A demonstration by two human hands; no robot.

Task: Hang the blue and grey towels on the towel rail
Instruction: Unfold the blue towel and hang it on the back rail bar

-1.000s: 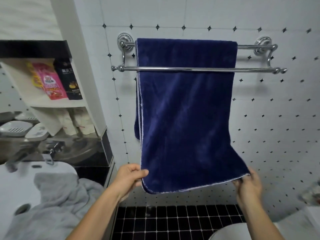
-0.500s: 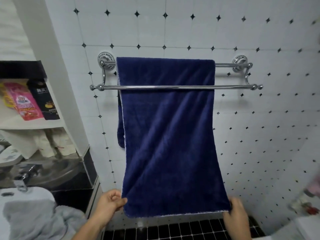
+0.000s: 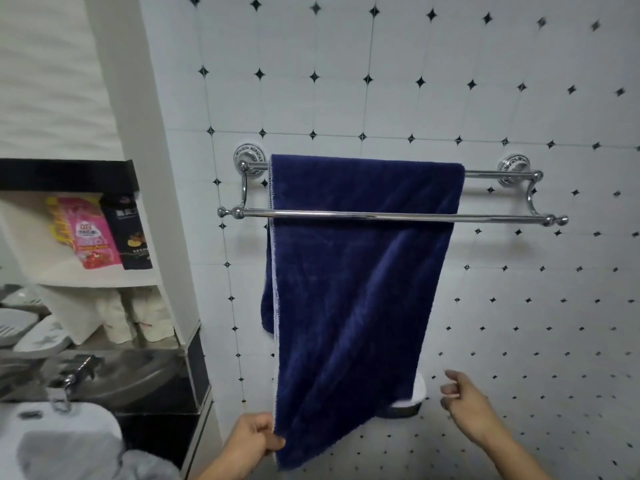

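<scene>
Left hand [image 3: 254, 441], bottom centre: pinches the lower left corner of the blue towel [image 3: 360, 289]. Right hand [image 3: 467, 407], lower right: loosely curled, empty, apart from the cloth. Blue towel draped over the rear bar of the towel rail [image 3: 502, 218], mid-frame; grey towel [image 3: 79, 459] heaped lower left.

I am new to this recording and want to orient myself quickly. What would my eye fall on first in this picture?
The dark blue towel draws the eye first: it hangs mid-picture over the rear bar of the chrome towel rail, behind its front bar. The left hand pinches its lower left corner; the right hand hovers free to its right. A grey towel lies at the bottom left.
</scene>
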